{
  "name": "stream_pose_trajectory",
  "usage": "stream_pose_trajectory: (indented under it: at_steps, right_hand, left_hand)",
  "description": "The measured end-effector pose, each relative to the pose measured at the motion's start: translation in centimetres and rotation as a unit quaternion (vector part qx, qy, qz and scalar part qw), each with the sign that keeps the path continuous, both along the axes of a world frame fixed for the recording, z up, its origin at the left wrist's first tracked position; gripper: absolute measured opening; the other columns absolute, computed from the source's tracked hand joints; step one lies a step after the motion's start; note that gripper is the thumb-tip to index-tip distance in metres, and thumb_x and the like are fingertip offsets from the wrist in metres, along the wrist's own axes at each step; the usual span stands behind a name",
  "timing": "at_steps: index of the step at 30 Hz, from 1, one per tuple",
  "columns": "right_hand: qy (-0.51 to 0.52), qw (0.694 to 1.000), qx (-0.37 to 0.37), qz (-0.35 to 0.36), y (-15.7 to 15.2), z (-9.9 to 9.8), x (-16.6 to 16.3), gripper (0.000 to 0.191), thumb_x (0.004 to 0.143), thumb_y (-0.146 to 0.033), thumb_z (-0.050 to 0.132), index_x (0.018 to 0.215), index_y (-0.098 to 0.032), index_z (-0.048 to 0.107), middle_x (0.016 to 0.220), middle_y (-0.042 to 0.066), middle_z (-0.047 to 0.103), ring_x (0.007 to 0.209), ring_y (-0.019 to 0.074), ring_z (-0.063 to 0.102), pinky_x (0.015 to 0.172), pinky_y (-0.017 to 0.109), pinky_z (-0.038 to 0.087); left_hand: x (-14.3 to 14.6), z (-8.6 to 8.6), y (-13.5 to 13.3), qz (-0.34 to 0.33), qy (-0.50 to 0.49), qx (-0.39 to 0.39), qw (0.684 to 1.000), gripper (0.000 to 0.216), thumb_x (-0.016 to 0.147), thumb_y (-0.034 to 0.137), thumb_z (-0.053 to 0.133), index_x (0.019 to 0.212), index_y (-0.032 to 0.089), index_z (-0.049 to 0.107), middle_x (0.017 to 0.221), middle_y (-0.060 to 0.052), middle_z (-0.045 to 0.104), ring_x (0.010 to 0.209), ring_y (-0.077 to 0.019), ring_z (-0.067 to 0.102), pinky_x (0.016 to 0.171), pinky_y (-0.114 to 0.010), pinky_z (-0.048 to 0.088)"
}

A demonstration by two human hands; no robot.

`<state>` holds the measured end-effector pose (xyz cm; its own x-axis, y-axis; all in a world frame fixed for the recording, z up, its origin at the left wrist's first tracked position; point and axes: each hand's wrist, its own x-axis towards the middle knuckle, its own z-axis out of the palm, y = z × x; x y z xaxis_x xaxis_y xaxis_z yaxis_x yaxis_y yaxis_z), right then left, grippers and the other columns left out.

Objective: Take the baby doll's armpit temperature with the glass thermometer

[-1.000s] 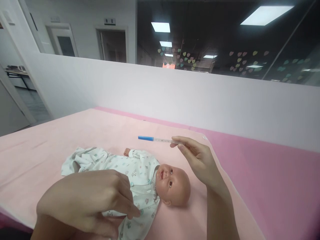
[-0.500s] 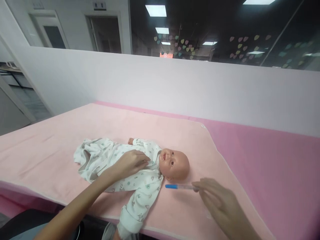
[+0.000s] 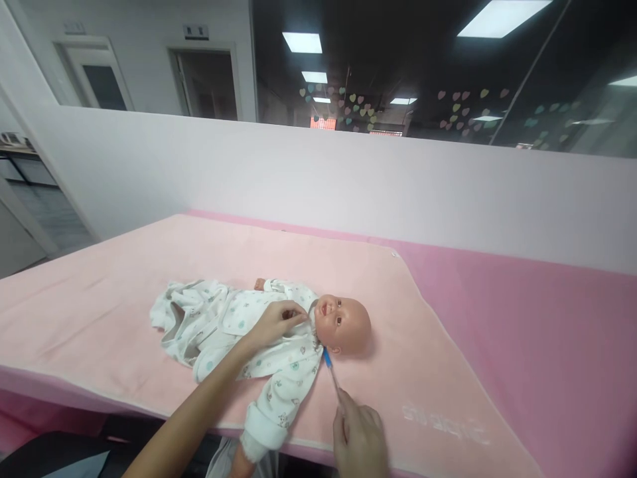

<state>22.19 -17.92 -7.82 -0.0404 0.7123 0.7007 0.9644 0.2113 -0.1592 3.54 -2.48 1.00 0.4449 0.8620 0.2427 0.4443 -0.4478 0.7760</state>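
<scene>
A baby doll (image 3: pixel 343 322) in a white printed romper (image 3: pixel 239 328) lies on its back on a pale pink blanket (image 3: pixel 124 292), head to the right. My left hand (image 3: pixel 276 322) rests on the doll's chest and pinches the romper's collar just below the chin. My right hand (image 3: pixel 359 438) is at the bottom of the view, fingers closed on the end of a thin glass thermometer (image 3: pixel 331 375). The thermometer's blue tip touches the doll's neck at the near shoulder.
The blanket covers a pink table (image 3: pixel 547 332) that runs off to the right. A low white partition wall (image 3: pixel 348 179) stands behind it, with dark glass above. Doors show at the far left.
My right hand has swung the thermometer from lying crosswise near the doll's head to pointing its blue tip into the doll's neck. My left hand has shifted up to the collar.
</scene>
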Motion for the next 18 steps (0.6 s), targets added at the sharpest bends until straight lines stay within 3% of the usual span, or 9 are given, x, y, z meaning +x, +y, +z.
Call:
stream_pose_trajectory:
  at_steps: [3, 6, 9, 13, 18]
  right_hand:
    - [-0.043, 0.999, -0.024, -0.022, 0.8, 0.9, 0.4, 0.038, 0.09, -0.019, 0.027, 0.085, -0.014, 0.064, 0.052, 0.005, 0.06, 0.046, 0.017, 0.054, 0.053, 0.029, 0.039]
    - [-0.069, 0.995, -0.056, -0.042, 1.2, 2.1, 0.4, 0.04, 0.091, -0.028, 0.027, 0.08, -0.015, 0.064, 0.048, 0.005, 0.059, 0.041, 0.0184, 0.053, 0.045, 0.028, 0.035]
    - [-0.029, 0.996, -0.078, -0.043, 1.8, 4.0, -0.8, 0.04, 0.091, -0.04, 0.031, 0.094, -0.016, 0.062, 0.046, 0.004, 0.056, 0.04, 0.0195, 0.052, 0.039, 0.027, 0.03]
    - [0.024, 0.993, -0.114, 0.035, 4.2, 6.6, -3.7, 0.034, 0.091, -0.034, 0.034, 0.112, -0.018, 0.055, 0.061, 0.004, 0.064, 0.046, 0.017, 0.057, 0.042, 0.024, 0.032]
    - [0.071, 0.984, -0.131, 0.099, 7.7, 7.1, -5.6, 0.029, 0.087, -0.021, 0.035, 0.084, -0.02, 0.063, 0.061, 0.001, 0.063, 0.052, 0.0137, 0.059, 0.048, 0.021, 0.033]
  left_hand:
    - [-0.4, -0.8, 0.3, 0.009, -0.065, -0.039, 0.997, 0.034, 0.078, 0.044, 0.053, 0.083, 0.014, 0.068, 0.076, -0.006, 0.065, 0.064, -0.0152, 0.052, 0.059, -0.026, 0.041]
    - [-0.7, -1.1, 0.4, 0.005, -0.11, -0.064, 0.992, 0.034, 0.077, 0.045, 0.055, 0.084, 0.014, 0.068, 0.08, -0.006, 0.066, 0.071, -0.0172, 0.054, 0.064, -0.027, 0.042]
    - [-0.9, -1.1, 0.4, -0.002, -0.133, -0.087, 0.987, 0.034, 0.077, 0.044, 0.056, 0.09, 0.015, 0.068, 0.086, -0.007, 0.066, 0.078, -0.0195, 0.056, 0.07, -0.029, 0.043]
    - [-1.2, -1.2, 0.5, -0.012, -0.147, -0.105, 0.983, 0.031, 0.075, 0.041, 0.057, 0.091, 0.016, 0.069, 0.084, -0.007, 0.066, 0.08, -0.0203, 0.056, 0.072, -0.03, 0.043]
    - [-1.3, -1.4, 0.4, -0.021, -0.163, -0.107, 0.981, 0.027, 0.075, 0.038, 0.058, 0.088, 0.017, 0.07, 0.082, -0.006, 0.066, 0.079, -0.0194, 0.056, 0.069, -0.029, 0.043]
